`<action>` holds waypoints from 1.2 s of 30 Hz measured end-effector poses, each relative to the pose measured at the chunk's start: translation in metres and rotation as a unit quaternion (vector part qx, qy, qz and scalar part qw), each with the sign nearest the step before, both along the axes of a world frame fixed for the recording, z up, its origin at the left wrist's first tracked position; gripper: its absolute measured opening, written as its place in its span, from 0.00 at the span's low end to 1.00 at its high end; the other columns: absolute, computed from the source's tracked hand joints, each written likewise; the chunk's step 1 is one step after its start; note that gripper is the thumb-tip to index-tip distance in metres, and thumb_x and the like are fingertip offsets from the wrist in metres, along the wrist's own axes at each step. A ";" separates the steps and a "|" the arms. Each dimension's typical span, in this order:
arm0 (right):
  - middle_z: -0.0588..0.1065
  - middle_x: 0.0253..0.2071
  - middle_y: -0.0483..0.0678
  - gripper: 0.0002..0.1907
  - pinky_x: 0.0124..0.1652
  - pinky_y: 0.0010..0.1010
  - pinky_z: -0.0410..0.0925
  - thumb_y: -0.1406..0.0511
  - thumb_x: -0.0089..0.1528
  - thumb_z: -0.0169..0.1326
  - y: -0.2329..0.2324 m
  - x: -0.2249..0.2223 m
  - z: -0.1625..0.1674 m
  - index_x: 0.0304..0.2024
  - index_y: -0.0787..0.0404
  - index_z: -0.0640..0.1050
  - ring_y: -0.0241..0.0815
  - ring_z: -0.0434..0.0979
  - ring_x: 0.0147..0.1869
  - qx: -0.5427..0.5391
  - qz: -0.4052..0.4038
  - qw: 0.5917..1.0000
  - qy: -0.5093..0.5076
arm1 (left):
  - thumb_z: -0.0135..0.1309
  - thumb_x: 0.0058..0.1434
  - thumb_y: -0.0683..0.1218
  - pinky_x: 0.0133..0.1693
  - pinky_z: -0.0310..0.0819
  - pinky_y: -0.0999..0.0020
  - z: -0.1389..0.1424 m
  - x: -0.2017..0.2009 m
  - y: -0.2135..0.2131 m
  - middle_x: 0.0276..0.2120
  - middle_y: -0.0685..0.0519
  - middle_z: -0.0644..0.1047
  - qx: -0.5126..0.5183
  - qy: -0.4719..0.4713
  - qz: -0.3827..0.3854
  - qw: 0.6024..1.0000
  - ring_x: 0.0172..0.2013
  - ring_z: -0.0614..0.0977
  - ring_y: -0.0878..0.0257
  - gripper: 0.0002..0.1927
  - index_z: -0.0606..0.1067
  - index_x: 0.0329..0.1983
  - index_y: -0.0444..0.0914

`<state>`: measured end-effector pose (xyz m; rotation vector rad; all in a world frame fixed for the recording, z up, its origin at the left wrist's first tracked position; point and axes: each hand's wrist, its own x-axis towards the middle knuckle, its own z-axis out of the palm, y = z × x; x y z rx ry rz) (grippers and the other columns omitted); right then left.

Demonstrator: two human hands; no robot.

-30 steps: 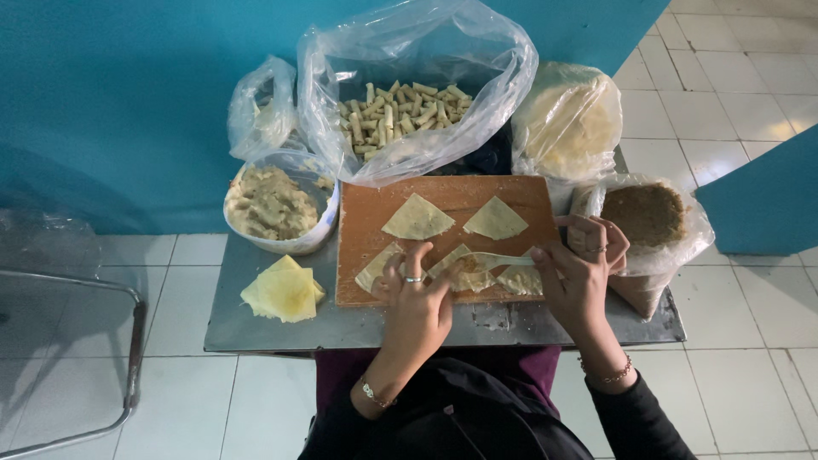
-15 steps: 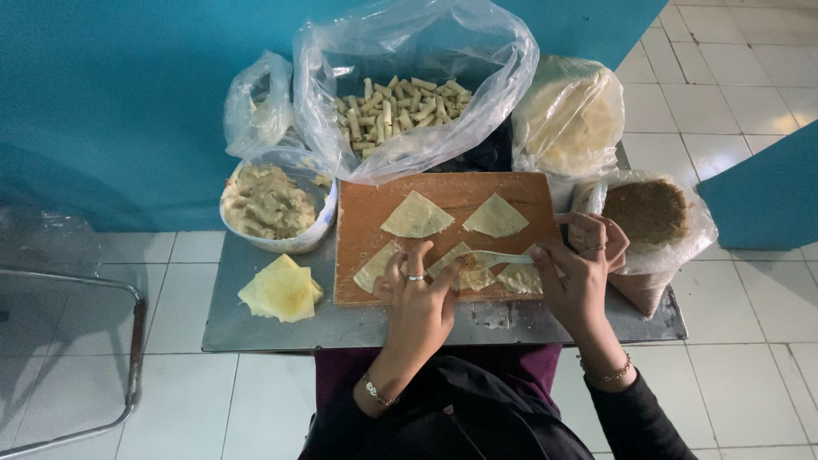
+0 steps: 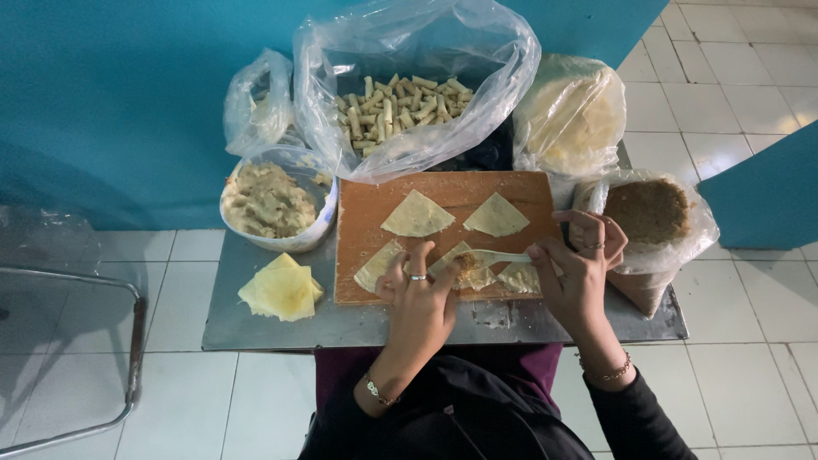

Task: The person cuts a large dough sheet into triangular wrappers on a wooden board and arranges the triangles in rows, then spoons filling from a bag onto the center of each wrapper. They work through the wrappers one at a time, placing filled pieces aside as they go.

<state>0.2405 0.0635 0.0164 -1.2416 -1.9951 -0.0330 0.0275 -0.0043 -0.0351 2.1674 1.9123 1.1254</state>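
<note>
On the near edge of the wooden cutting board (image 3: 443, 192), the left hand (image 3: 422, 298) rests with its fingers spread and pressed flat on a triangular pastry wrapper (image 3: 464, 268) that carries a small heap of filling. The right hand (image 3: 579, 273) pinches the handle of a spoon (image 3: 503, 255) between thumb and forefinger, its other fingers curled, and the spoon's bowl lies over that filled wrapper. Just beside it, toward the board's right edge, lies another filled wrapper (image 3: 518, 277), partly hidden by the right hand. A bare wrapper (image 3: 377, 266) sits at the board's near left, its corner under the left hand's fingers. Two more bare triangles lie on the far half of the board, one to the left (image 3: 416, 215) and one to the right (image 3: 497, 215), apart from each other.

The board lies in the middle of a metal tabletop (image 3: 256, 328). At its near left corner sits a stack of yellow wrappers (image 3: 281, 290). Touching the board's left edge is a white bowl of pale filling (image 3: 271, 203). Along the far edge stand a small clear bag (image 3: 256, 102), a large open plastic bag of rolled pastries (image 3: 400, 102) that overhangs the board's far edge, and a bagged stack of round sheets (image 3: 569, 115). At the right edge, close behind the right hand, is a bag of brown filling (image 3: 652, 211).
</note>
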 end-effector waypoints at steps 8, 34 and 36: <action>0.71 0.64 0.46 0.07 0.67 0.49 0.49 0.62 0.63 0.61 -0.002 -0.002 0.008 0.33 0.57 0.84 0.58 0.54 0.71 -0.008 -0.012 1.000 -0.008 | 0.62 0.55 0.42 0.54 0.60 0.43 0.000 0.001 -0.001 0.64 0.42 0.62 -0.008 -0.045 -0.017 0.999 0.63 0.61 0.34 0.20 0.79 0.52 0.42; 0.70 0.61 0.49 0.07 0.64 0.52 0.51 0.62 0.60 0.64 0.015 -0.058 0.006 0.33 0.59 0.84 0.59 0.58 0.68 -0.018 0.066 0.997 0.017 | 0.65 0.57 0.44 0.53 0.53 0.51 0.020 -0.099 -0.010 0.53 0.58 0.74 0.054 -0.068 0.061 0.994 0.57 0.69 0.52 0.11 0.85 0.43 0.51; 0.70 0.61 0.49 0.07 0.64 0.52 0.51 0.61 0.59 0.65 0.012 -0.068 0.008 0.33 0.57 0.84 0.59 0.58 0.67 -0.011 0.083 0.996 0.017 | 0.63 0.53 0.41 0.53 0.53 0.49 0.025 -0.105 -0.013 0.56 0.58 0.74 0.049 -0.035 0.037 0.997 0.57 0.69 0.51 0.17 0.85 0.44 0.53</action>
